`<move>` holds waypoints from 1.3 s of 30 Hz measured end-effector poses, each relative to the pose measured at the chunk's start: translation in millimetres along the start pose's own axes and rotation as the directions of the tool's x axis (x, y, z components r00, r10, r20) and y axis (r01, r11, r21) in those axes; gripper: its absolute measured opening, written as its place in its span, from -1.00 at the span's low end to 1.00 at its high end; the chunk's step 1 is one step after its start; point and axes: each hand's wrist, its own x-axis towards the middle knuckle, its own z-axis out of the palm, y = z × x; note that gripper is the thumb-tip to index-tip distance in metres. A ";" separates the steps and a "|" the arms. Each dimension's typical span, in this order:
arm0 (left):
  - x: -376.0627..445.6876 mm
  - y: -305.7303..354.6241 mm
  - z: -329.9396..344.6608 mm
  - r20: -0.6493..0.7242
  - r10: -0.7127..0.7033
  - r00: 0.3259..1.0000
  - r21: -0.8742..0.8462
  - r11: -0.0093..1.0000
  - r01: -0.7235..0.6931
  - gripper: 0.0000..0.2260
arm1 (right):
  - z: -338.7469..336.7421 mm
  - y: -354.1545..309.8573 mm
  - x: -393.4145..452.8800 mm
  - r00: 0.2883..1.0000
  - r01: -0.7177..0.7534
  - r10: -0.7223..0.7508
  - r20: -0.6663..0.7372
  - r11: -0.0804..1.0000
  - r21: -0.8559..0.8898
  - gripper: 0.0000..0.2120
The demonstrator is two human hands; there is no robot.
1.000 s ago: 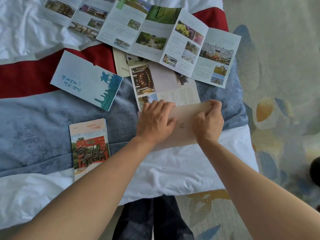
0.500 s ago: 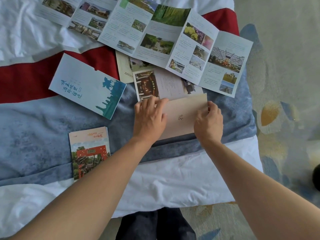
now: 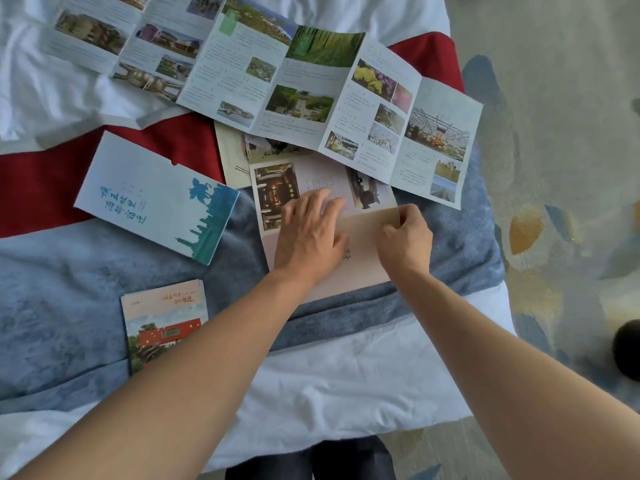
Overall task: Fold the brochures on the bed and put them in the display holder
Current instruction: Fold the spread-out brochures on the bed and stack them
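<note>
Bed [image 3: 346, 375] filled most of the view: white sheet, blue blanket [image 3: 69, 289] across the middle, red band [image 3: 41, 188] beyond it. Long photo brochure [image 3: 277, 84] lay fully unfolded across the far side. Blue-and-white folded brochure [image 3: 156, 195] sat left of centre, touching the red band and the blanket. Beige brochure [image 3: 360, 251] lay centre-right on the blanket, its beige flap folded over the near part, photo panels exposed on the far part. Small red-building brochure [image 3: 162, 323] lay near left, partly under your left forearm. Your left hand [image 3: 311, 233] pressed flat on the beige brochure, fingers spread and straight. Your right hand [image 3: 405, 240] pinched the flap's far right edge, fingers curled.
</note>
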 end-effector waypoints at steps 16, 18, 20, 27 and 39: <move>-50.4 44.2 -19.7 -0.178 -0.020 0.984 -0.076 0.997 0.007 -0.95 | -28.1 28.5 -60.6 0.959 0.238 -0.226 -0.171 0.970 0.053 -0.63; -54.1 45.7 -21.5 -0.179 -0.002 0.984 -0.078 0.997 -0.012 -0.96 | -29.4 31.5 -64.6 0.964 0.228 -0.226 -0.138 0.974 -0.002 -0.72; -55.7 45.2 -22.7 -0.178 0.012 0.984 -0.068 0.997 -0.024 -0.96 | -28.6 32.4 -67.8 0.972 0.199 -0.200 -0.120 0.980 -0.020 -0.82; -50.6 29.1 -21.8 -0.154 0.027 0.988 0.001 1.000 -0.027 -0.62 | -22.6 28.2 -62.2 0.984 0.111 -0.103 -0.144 0.992 0.053 -0.76; 25.6 23.1 -18.2 -0.058 0.132 0.990 0.047 0.991 -0.129 -0.44 | -23.1 9.8 -8.0 0.963 -0.099 0.138 -0.231 0.980 0.171 -0.78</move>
